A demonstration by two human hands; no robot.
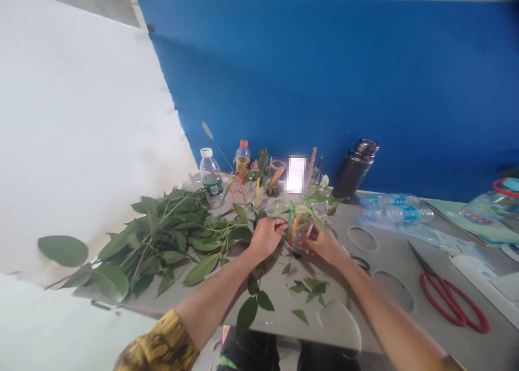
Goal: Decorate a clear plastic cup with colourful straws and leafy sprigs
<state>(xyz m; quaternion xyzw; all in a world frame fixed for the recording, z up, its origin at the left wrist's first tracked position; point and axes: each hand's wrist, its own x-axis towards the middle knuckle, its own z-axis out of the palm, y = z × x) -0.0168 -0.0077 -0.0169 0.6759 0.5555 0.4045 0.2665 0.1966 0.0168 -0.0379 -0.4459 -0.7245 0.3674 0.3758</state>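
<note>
A big blue board (324, 73) stands behind a gray table (275, 306), and a white board (81, 122) stands on the left; on the table, at 9 o'clock from the hands, lies a big pile of leafy branches (170, 236); at 1 o'clock a dark steel flask (354, 168) stands up, and at 4 o'clock lie red-handled scissors (450, 306); at 11 o'clock stand a water bottle (211, 179) and a bottle with an orange cap (242, 160); at 2 o'clock flat plastic bottles (397, 214) lie on their sides; a few loose leaves (308, 290) sit at 6 o'clock; right between the two hands is a clear cup (299, 237) with green stems (302, 211) poking up out of it; the cup looks light and thin, so it may slip or crack if squeezed hard, and the best place to hold it seems to be low on its side; the stems look soft and bendy, so they seem best held low, near the rim; the left hand (265, 237) is at the cup's 9 o'clock side, its fingers (279, 227) curled close at the rim; the right hand (324, 246) is at 3 o'clock, its fingers (311, 240) narrow and up against the cup; I cannot tell if either hand grips a stem.
</note>
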